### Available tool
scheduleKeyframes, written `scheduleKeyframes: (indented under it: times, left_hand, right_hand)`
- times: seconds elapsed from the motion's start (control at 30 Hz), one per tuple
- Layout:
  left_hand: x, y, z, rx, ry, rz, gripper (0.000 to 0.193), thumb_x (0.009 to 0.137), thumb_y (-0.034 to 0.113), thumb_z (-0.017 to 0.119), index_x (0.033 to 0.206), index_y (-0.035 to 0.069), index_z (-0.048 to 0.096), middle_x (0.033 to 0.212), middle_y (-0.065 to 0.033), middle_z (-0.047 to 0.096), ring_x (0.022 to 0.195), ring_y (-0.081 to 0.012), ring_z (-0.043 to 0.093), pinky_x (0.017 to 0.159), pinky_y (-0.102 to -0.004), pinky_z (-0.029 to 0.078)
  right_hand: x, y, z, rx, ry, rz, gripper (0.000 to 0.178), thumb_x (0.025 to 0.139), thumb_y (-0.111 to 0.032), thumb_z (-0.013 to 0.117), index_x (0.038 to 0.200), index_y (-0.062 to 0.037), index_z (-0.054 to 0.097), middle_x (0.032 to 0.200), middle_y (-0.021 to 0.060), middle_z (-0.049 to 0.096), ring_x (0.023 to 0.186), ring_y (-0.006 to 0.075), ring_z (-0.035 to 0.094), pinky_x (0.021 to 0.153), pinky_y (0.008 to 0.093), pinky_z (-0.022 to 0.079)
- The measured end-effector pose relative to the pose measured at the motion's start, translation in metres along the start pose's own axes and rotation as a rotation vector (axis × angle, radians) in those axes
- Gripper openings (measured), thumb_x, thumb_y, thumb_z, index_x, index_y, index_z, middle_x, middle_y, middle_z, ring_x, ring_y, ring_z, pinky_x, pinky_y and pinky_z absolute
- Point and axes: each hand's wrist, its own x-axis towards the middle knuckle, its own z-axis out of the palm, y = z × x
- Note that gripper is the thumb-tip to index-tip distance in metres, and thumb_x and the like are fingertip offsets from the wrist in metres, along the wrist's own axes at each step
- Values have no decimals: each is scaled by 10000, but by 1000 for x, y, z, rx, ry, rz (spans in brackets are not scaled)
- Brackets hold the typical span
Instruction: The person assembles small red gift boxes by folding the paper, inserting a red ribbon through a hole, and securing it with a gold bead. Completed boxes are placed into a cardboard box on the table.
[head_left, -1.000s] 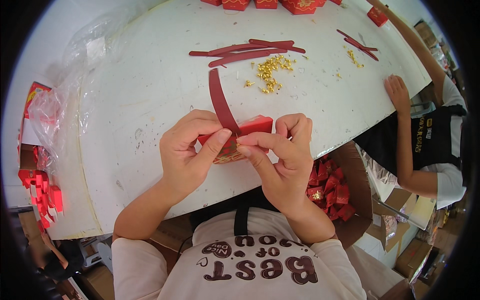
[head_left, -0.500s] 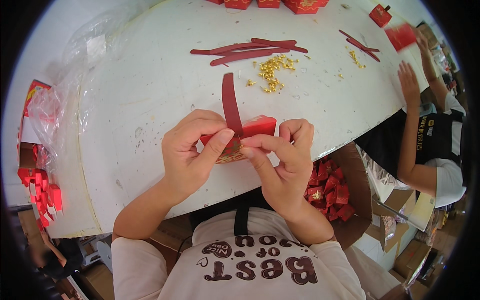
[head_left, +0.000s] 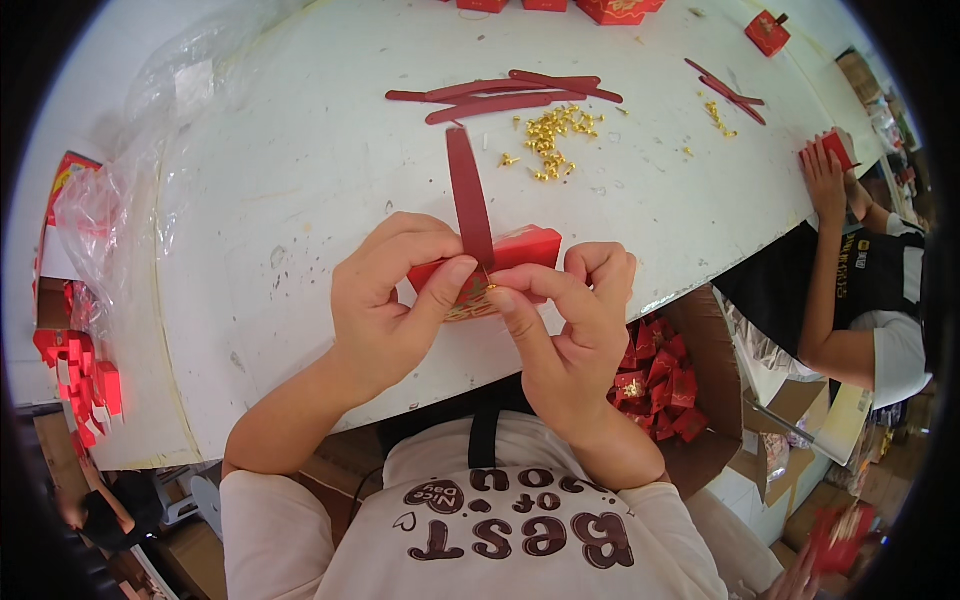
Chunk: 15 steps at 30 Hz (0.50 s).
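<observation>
Between my hands, above the white table, is a small red box [head_left: 530, 246] with gold print on its side. A dark red strap [head_left: 468, 190] stands up from its near wall. My left hand [head_left: 395, 285] is closed, thumb and fingers pinching the strap's lower end against the box wall. My right hand [head_left: 570, 305] pinches a small gold brass fastener [head_left: 490, 287] at the foot of the strap. How deep its prongs sit is hidden by my fingertips.
Beyond my hands lie a pile of gold fasteners [head_left: 555, 140] and several loose straps [head_left: 500, 98]. Red boxes [head_left: 615, 10] stand at the far edge. A carton [head_left: 715, 400] of red boxes is below right. At the right, a co-worker's hands [head_left: 826, 180] hold a red box.
My hands, the box and the strap have shifted slightly right, the pinch unchanged. The co-worker's red box has come down nearer the table edge. A blurred hand with a red packet has appeared at lower right.
</observation>
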Motion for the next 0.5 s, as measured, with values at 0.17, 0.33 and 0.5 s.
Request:
scheduleKeyframes:
  times: [0.17,0.33,0.5]
  left_hand:
    - [2,-4,-1,185,-59,288,163,791,-56,592,937,14,583,875,-130,611,719,-224,580,614,-283,476]
    - [3,-16,-4,224,-93,487,187,733,-49,613,894,31,562,915,-151,607,707,-273,588,579,-316,502]
    - [1,-17,-6,245,-94,508,219,693,-48,650,877,27,557,913,-159,609,736,-288,607,591,-306,513]
  right_hand:
    - [0,2,6,-29,54,-48,158,673,-122,747,817,-147,688,779,6,396,811,180,383,724,325,229]
    - [-2,9,12,-31,111,-147,183,655,-101,746,821,-155,691,815,18,415,823,199,385,723,327,254]
    - [5,21,4,-61,68,-328,233,610,-83,753,823,-154,690,935,62,439,856,239,401,742,349,303]
